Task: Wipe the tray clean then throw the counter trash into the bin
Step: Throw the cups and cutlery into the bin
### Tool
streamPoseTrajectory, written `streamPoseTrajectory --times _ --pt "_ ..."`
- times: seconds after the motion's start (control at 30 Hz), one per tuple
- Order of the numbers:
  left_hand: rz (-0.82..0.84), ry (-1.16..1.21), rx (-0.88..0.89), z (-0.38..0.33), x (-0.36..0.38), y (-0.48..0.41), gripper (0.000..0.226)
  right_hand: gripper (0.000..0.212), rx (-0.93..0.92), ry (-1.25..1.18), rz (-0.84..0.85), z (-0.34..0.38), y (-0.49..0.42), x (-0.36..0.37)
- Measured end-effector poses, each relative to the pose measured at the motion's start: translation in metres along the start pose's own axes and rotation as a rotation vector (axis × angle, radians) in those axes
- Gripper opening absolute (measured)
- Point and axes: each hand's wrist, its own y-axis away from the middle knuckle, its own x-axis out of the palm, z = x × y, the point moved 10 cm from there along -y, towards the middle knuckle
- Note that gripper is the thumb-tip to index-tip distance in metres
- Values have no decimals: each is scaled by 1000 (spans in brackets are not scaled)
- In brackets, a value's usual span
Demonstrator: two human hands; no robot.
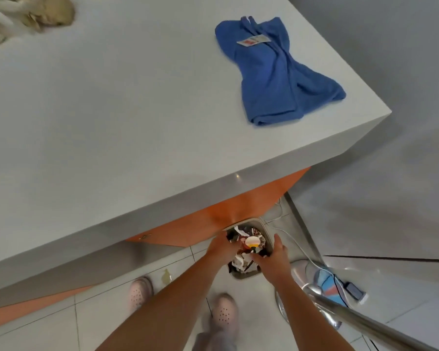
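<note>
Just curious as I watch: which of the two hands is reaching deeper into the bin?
The left hand: its fingers are down among the trash in the bin, while the right hand rests nearer the rim.

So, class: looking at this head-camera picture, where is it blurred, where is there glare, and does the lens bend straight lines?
Head view: the shoes and both hands, left and right, are motion-blurred over the bin; the cloth looks fairly sharp; glare shines on the floor tiles and the metal pole; the wide lens splays the counter edges.
</note>
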Motion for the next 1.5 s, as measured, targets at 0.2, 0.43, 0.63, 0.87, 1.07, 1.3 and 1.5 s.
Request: streamPoseTrajectory --times 0.2,0.43,0.63,0.87,1.07,1.3,1.5 --pt "-24 117 147 -43 -55 74 20 71 -98 -35 -57 47 37 -26" --pt "-30 376 386 -105 -169 226 11 17 -528 -235 13 191 161 -74" --pt "-242 458 526 -120 -298 319 12 11 -834 -355 122 342 261 -79" --pt "-541 573 529 -73 -468 345 12 7 -994 -299 204 499 308 -15" --pt "-703 627 517 -23 -618 325 12 11 -1045 -267 207 612 310 64" --pt "-976 482 462 14 -779 267 13 22 -1106 -159 98 712 295 143" --pt "-1016 56 457 -13 -849 197 22 31 -1143 42 28 776 282 211"
